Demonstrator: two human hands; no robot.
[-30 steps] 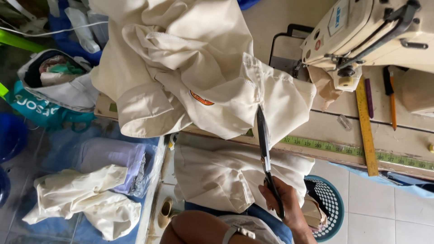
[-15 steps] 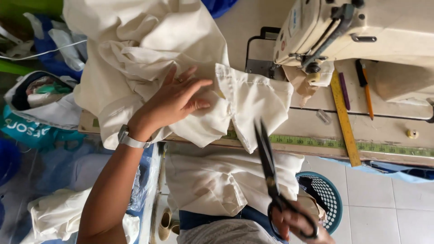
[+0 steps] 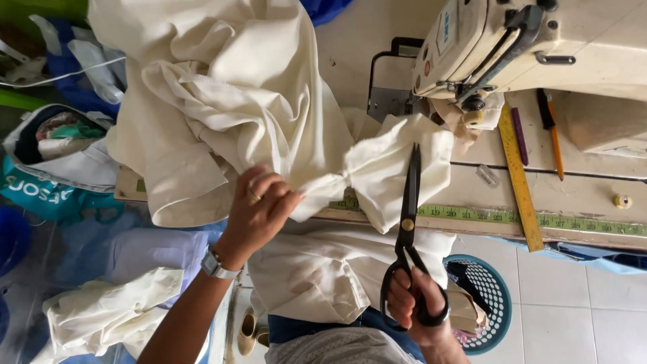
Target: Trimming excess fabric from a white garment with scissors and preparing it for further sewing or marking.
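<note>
- Two bags of folded cloth sat at the far left, beside the pale garments (image 3: 101,317) heaped on the floor.
- Left hand (image 3: 259,209) was closed, pinching a gathered fold of the cream fabric (image 3: 222,101), a soft, creased cotton-like pile on the table's edge.
- Trimming looked to be the step in hand; the next cut would call for taut cloth and careful blade aim.
- Right hand (image 3: 414,300) gripped the black scissors (image 3: 408,222), fingers through the loops, blades closed and lying over the stretched flap.
- Rightward stood the sewing machine (image 3: 539,47), a yellow ruler (image 3: 517,175) and a mesh basket (image 3: 488,296).
</note>
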